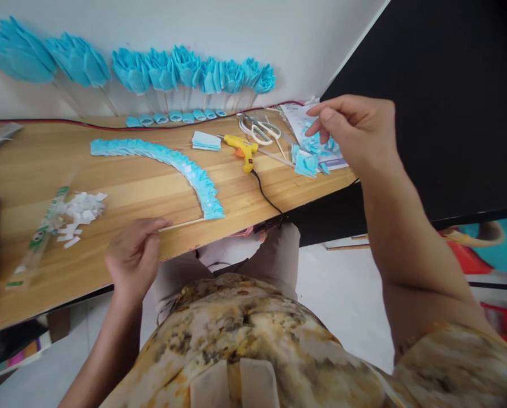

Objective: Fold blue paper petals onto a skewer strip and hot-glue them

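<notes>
My left hand [133, 254] is closed on a thin wooden stick [184, 225] at the table's front edge. The stick's far tip meets the near end of a curved, pleated light-blue strip [162, 153] lying on the table. My right hand [351, 127] is raised at the right, fingers loosely bent and apart, with nothing visible in them. Beneath it are blue scraps [307, 163] and a printed sheet [294, 122]. A yellow glue gun [243, 148] lies between the strip and the scraps, beside a stack of folded blue pieces [206, 141].
Several blue flowers on sticks [164, 71] lean against the wall, with small blue rolls [176, 117] below. Scissors [264, 132] lie behind the glue gun. White paper bits [84, 208] and a clear plastic sleeve [41, 241] are at left. The glue gun's cord [262, 190] crosses the front edge.
</notes>
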Available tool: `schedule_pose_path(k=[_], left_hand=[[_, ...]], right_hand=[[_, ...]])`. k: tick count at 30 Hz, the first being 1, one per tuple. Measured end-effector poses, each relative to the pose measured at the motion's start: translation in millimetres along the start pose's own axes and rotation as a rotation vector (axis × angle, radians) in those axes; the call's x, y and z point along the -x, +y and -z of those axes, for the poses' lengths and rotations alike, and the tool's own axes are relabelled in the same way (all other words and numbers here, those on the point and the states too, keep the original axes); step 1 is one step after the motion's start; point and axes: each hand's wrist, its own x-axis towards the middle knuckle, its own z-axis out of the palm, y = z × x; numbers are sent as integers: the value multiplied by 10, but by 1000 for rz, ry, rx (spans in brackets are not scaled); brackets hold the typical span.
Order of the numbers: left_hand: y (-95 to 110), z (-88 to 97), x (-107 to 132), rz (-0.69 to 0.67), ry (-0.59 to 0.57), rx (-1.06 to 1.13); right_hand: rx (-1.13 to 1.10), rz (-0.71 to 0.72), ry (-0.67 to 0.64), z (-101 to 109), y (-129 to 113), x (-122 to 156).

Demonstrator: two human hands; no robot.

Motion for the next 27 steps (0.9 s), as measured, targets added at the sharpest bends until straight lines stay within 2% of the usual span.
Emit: schedule_pose_path(k=[10,19,22,27], left_hand=[[2,13,10,14,-1,2],[2,7,1,-7,44,-40],[-6,5,6,-17,47,-4],[-7,23,4,-16,28,23]], right_hand=[[-16,-17,-17,-159,68,-80],[-85,87,-63,-227,-238,-170],[-69,98,-69,-207,-292,-113],[-87,39,-78,-103,-349,54]])
